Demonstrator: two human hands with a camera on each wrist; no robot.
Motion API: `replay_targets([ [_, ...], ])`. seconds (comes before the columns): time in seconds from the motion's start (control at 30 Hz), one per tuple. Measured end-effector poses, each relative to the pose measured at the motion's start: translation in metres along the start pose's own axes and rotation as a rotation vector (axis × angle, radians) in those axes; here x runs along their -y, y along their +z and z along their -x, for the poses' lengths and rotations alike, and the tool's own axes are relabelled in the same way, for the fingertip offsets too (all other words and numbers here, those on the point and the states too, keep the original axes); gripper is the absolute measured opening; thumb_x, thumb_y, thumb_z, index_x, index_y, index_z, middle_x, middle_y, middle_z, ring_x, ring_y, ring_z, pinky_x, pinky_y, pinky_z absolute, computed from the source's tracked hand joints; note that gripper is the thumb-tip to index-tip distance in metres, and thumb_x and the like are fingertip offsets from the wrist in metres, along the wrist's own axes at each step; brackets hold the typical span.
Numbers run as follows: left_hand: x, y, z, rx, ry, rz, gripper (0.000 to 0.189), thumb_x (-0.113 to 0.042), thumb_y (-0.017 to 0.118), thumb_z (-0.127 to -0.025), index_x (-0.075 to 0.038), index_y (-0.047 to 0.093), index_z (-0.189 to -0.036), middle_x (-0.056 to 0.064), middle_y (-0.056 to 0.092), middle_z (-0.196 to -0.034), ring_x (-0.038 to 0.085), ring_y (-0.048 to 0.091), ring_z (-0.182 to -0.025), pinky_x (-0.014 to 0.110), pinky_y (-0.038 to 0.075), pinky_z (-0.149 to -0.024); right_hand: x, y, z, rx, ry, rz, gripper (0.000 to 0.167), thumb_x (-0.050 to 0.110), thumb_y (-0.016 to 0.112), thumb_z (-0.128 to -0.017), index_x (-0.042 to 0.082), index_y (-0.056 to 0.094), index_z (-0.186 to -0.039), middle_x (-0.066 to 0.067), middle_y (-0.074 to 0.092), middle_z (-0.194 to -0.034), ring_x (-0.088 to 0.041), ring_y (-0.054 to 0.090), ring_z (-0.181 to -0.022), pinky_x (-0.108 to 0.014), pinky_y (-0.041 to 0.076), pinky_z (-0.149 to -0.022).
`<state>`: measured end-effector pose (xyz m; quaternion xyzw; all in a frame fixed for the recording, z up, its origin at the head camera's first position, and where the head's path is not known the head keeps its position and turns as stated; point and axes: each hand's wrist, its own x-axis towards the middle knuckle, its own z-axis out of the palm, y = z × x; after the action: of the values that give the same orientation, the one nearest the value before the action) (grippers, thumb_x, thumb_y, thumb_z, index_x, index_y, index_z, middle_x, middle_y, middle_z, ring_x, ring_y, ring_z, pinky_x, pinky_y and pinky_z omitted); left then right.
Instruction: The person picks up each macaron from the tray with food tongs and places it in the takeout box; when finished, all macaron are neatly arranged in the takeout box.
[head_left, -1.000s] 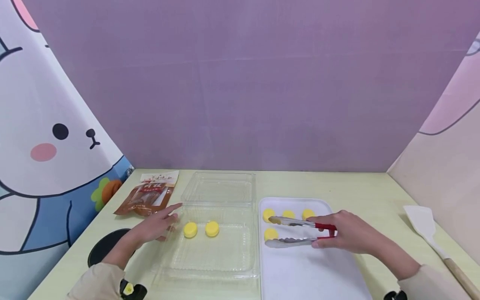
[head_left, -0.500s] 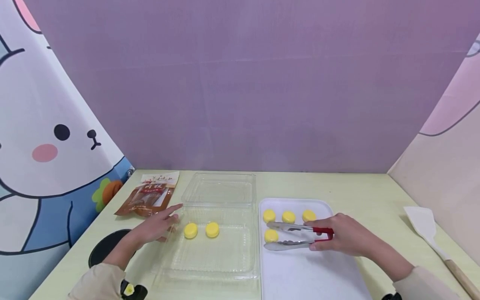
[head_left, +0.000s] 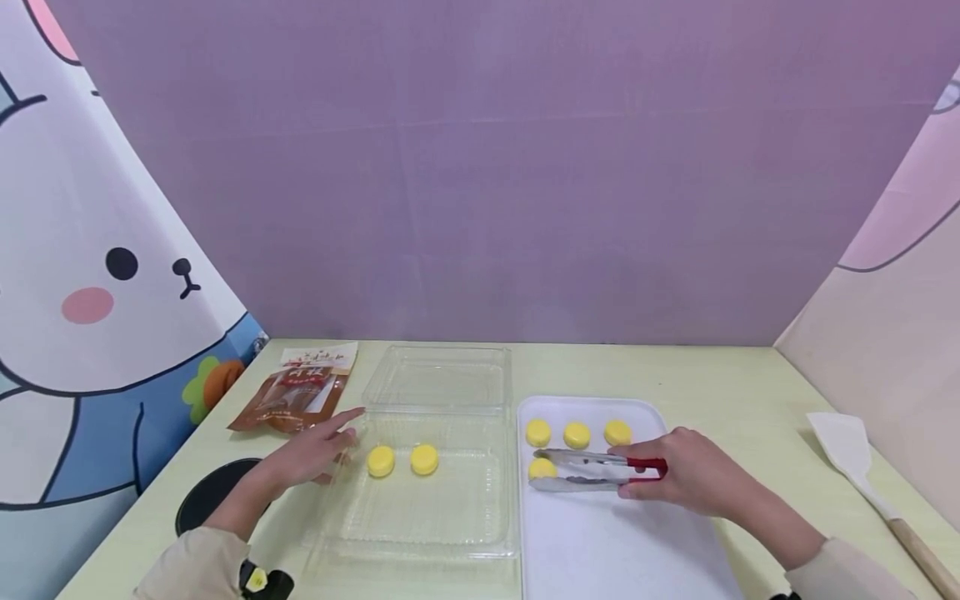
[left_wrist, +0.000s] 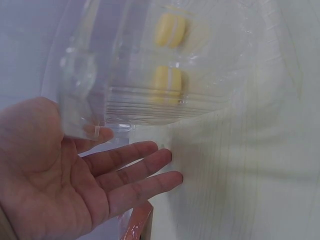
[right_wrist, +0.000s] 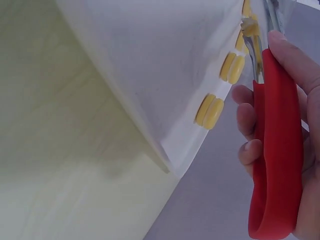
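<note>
My right hand grips red-handled metal tongs, their tips on either side of a yellow macaron on the white tray. Behind it lies a row of three more, among them the right-hand macaron; cream filling shows on one macaron in the right wrist view. At the left side of a clear plastic container, my left hand has its fingers extended, right at the rim; part of it shows through the plastic. Two macarons sit inside the container.
The container's lid lies folded back behind it. A brown snack bag is at the back left, and a black round dish sits partly behind my left forearm. On the far right lies a white spatula with a wooden handle.
The tongs have shifted slightly left and toward me, and their tips have drawn closer together around the front macaron. My left hand stays in place at the container.
</note>
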<state>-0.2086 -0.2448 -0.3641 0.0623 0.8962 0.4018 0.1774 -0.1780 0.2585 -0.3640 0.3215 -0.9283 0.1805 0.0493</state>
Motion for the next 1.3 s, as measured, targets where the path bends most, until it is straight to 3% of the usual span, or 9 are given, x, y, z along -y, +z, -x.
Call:
replay_targets([
  [0.13,0.0,0.0,0.0,0.001,0.001,-0.001,0.056,-0.028,0.041,-0.111,-0.003,0.027,-0.159,0.036,0.043,-0.147,0.048,0.054,-0.124,0.052,0.058,-0.086,-0.001,0.002,0.003,-0.055,-0.041,0.019,0.043,0.044,0.085,-0.081,0.015,0.08,-0.113,0.016,0.07,-0.074,0.004,0.033,-0.054,-0.018,0.03,-0.052],
  [0.47,-0.001,0.001,0.0,-0.013,0.008,-0.018,0.056,-0.027,0.042,-0.111,-0.003,0.028,-0.159,0.035,0.045,-0.146,0.047,0.055,-0.123,0.052,0.059,-0.086,-0.005,0.003,0.01,-0.083,-0.025,0.036,0.041,0.042,0.085,-0.081,0.015,0.081,-0.112,0.026,0.06,-0.066,0.005,0.032,-0.053,-0.019,0.03,-0.054],
  [0.93,-0.001,0.001,-0.001,-0.004,-0.007,-0.011,0.055,-0.028,0.041,-0.111,-0.004,0.027,-0.159,0.035,0.043,-0.146,0.047,0.056,-0.123,0.052,0.058,-0.086,-0.007,0.005,0.015,-0.1,-0.023,0.002,0.041,0.041,0.085,-0.081,0.013,0.081,-0.11,0.015,0.073,-0.076,0.006,0.035,-0.053,-0.017,0.031,-0.05],
  [1.03,-0.001,0.001,-0.001,-0.008,-0.01,-0.015,0.055,-0.028,0.041,-0.111,-0.004,0.028,-0.159,0.035,0.043,-0.147,0.047,0.056,-0.123,0.052,0.058,-0.086,-0.005,0.002,0.015,-0.101,-0.02,-0.002,0.041,0.039,0.086,-0.081,0.011,0.08,-0.111,0.017,0.071,-0.073,0.006,0.035,-0.053,-0.017,0.032,-0.05],
  [1.17,-0.002,0.001,0.001,-0.008,-0.007,-0.016,0.055,-0.027,0.041,-0.111,-0.003,0.027,-0.159,0.035,0.043,-0.147,0.047,0.056,-0.123,0.052,0.058,-0.086,-0.004,-0.004,0.015,-0.115,-0.013,0.012,0.041,0.035,0.087,-0.08,0.011,0.08,-0.112,0.024,0.056,-0.061,0.006,0.034,-0.053,-0.017,0.033,-0.05],
  [1.3,-0.003,0.0,0.002,-0.007,0.0,-0.014,0.055,-0.027,0.041,-0.111,-0.003,0.028,-0.159,0.036,0.044,-0.146,0.047,0.056,-0.122,0.052,0.058,-0.086,-0.004,-0.012,0.013,-0.145,-0.021,0.023,0.041,0.031,0.089,-0.078,0.01,0.08,-0.112,0.028,0.05,-0.061,0.007,0.035,-0.053,-0.017,0.034,-0.049],
])
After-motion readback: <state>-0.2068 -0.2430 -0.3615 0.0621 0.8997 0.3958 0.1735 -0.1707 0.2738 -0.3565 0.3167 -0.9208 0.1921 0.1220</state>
